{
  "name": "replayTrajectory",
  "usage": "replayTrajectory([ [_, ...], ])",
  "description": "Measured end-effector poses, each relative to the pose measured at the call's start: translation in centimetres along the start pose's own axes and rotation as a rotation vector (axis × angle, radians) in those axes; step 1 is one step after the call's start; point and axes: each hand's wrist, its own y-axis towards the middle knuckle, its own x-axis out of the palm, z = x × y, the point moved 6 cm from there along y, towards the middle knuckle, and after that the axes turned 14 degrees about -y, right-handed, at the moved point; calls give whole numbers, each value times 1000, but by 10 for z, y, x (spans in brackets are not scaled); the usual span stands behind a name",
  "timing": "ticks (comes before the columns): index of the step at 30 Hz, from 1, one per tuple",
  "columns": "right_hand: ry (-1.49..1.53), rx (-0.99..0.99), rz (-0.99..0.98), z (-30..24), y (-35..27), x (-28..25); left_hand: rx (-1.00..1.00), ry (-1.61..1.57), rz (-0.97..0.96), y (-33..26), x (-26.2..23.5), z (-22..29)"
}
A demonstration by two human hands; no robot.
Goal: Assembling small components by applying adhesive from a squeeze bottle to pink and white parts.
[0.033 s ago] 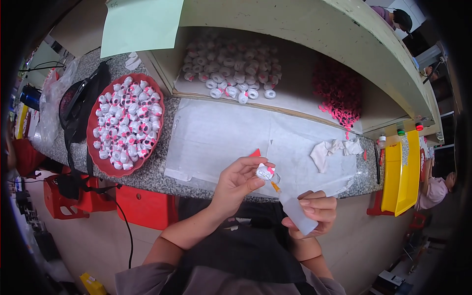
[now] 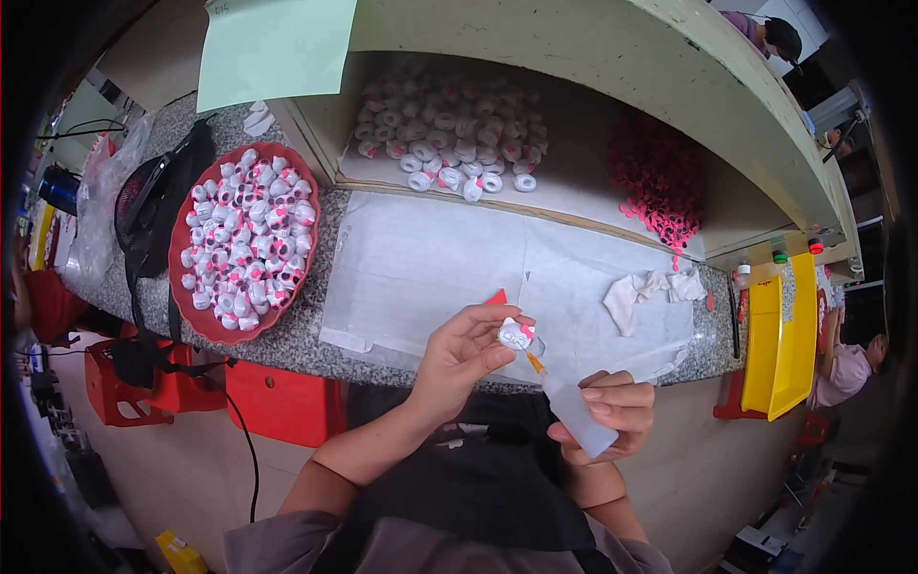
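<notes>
Between the thumb and fingers of my left hand is a small white doll head with a pink detail on it. My right hand grips a translucent white squeeze bottle, tilted up and to the left. Its thin amber nozzle tip points at the head's lower right side, very close to it; whether they touch I cannot tell. Both hands are over the front edge of white paper spread on the worktop. Just beyond my left fingers lies a small red-orange piece.
A red scalloped basin at left holds many similar heads. Inside the shelf are a pile of white heads and small pink pieces. White cloth scraps lie at right, by a yellow tray. Red stools stand below.
</notes>
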Motion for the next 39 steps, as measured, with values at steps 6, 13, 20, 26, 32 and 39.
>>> replayTrajectory([
  [6, 14, -4, -6, 0, -1, -1, -11, 6, 4, 0, -1, -2],
  [13, 8, 0, 7, 0, 2, -3, 9, 15, -3, 0, 1, 0],
  [20, 1, -38, 20, -2, 1, -4, 6, -2, -8, -1, 1, -1],
  [26, 20, -43, 14, -3, 1, -3, -5, -1, -14, -2, 4, -2],
  [32, 10, -13, -14, -5, 1, -2, -11, -7, -17, -1, 4, -2],
  [39, -4, 6, 16, -2, 0, -5, -12, -3, -14, -2, 2, -3],
])
